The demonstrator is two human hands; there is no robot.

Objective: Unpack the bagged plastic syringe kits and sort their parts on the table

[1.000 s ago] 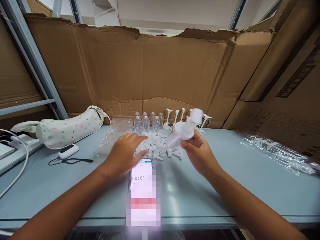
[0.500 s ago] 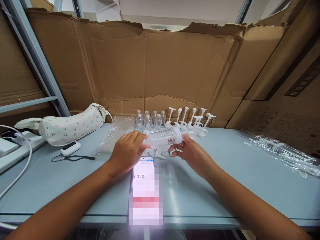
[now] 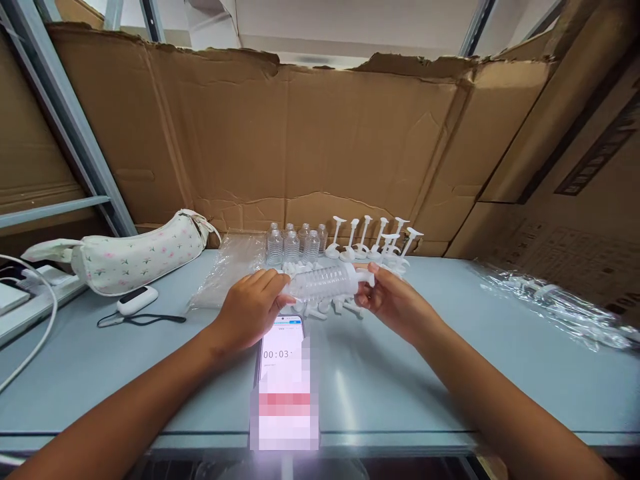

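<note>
Fingers: the left fingers (image 3: pixel 263 283) curl narrowly around the bottle's left end; the right fingers (image 3: pixel 371 283) pinch its right end, so both hands are holding it.

Bottle: a clear ribbed plastic bottle (image 3: pixel 319 283) lies on its side between the hands, with a white piece (image 3: pixel 361 275) at its right end. It sits above the loose parts; whether it touches them, I cannot tell.

Loose parts: white plastic caps (image 3: pixel 325 307) lie in a heap on the tabletop (image 3: pixel 425 373), beneath the bottle.

Behind: a row of upright bottles (image 3: pixel 293 245) stands to the left of white pumps (image 3: pixel 370 237), against cardboard (image 3: pixel 300 133).

Front: a phone (image 3: pixel 280 353) showing a timer lies below the hands.

Left side: a floral pouch (image 3: pixel 135 257) and a plastic bag (image 3: pixel 225 277).
</note>
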